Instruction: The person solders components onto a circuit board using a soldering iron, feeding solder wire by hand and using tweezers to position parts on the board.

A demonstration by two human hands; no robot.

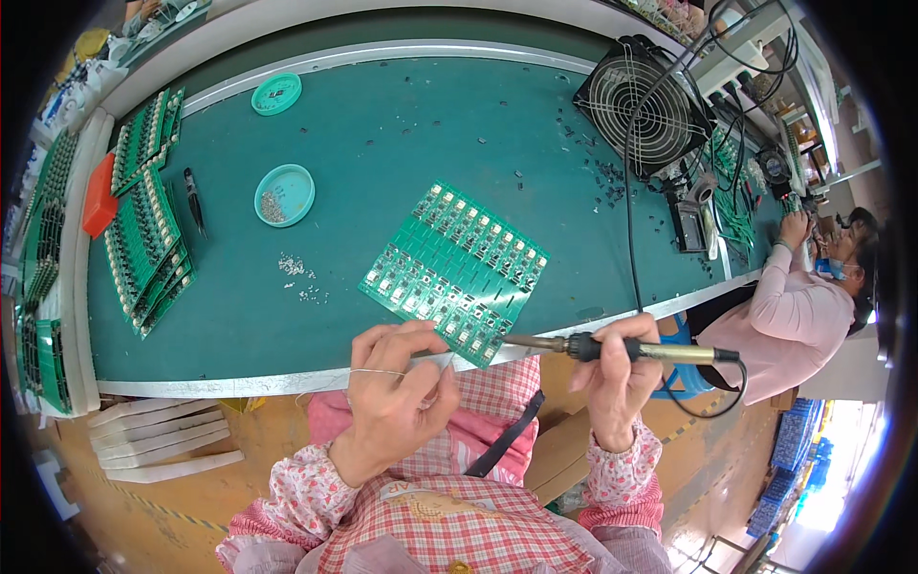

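A green circuit board panel (457, 273) with rows of small components lies tilted on the green mat, its near corner at the bench's front edge. My right hand (617, 378) grips a soldering iron (577, 346) by its handle, and the metal tip points left, at the panel's near right corner. By the panel's near edge, my left hand (397, 392) is closed in a pinch on a thin strand of solder wire (378, 371), which crosses the fingers. Whether the iron's tip touches a joint is too small to tell.
Stacked circuit boards (148, 249), tweezers (195, 203) and a red box (98, 195) sit left. Small parts fill a round dish (285, 195); a green lid (276, 94) lies behind. A fan (644, 105) and hanging cable (631, 191) stand right. A co-worker (789, 306) sits far right.
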